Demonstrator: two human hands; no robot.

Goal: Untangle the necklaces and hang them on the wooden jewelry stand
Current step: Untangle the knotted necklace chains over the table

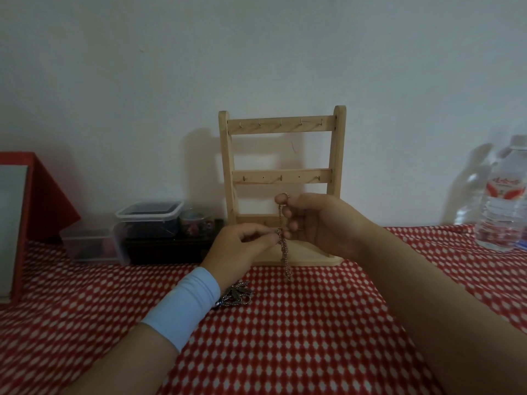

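A wooden jewelry stand [281, 125] with three hooked crossbars stands upright against the wall, its hooks bare. In front of it my right hand [319, 223] holds a metal chain necklace [285, 258] looped over its fingers, and the chain hangs down to just above the cloth. My left hand [239, 246], with a pale blue wristband, pinches the same chain lower down, close beside the right hand's fingers. A dark tangled pile of necklaces [238, 295] lies on the cloth just behind my left wrist, partly hidden by it.
The table wears a red cloth with white diamonds [285, 337]. Left of the stand sit clear plastic containers [148, 216], a small patterned tin [195, 220] and a dark box. A red box [34, 195] stands far left. A water bottle [504, 201] stands at the right.
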